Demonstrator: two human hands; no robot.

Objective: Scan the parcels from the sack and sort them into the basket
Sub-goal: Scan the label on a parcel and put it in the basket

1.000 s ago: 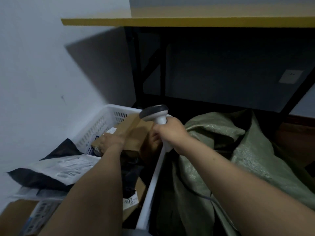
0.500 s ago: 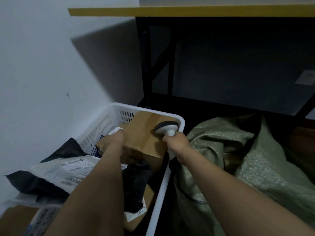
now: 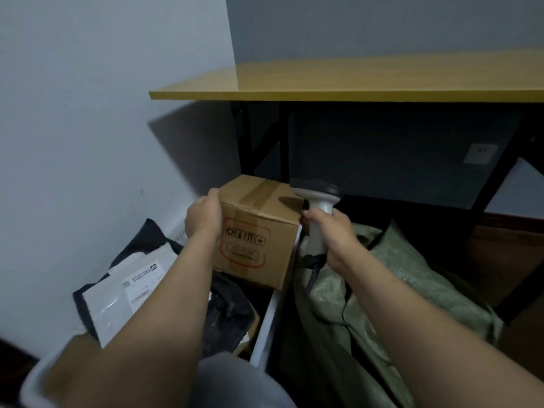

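Our left hand (image 3: 204, 219) grips the taped brown cardboard box (image 3: 256, 231) by its nine o'clock side, raised above the white plastic basket (image 3: 266, 322). Our right hand (image 3: 332, 234) is clenched on the grey-headed handheld scanner (image 3: 316, 198), with a finger steadying the box's three o'clock corner. No barcode faces us, so we should turn the box until one does. The yellow-edged shelf (image 3: 338, 94) overhangs at twelve; the green woven sack (image 3: 382, 290) crowds four o'clock.

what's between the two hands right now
In the head view, the taped brown cardboard box sits between the left hand and the right hand, which grips the white handheld scanner.
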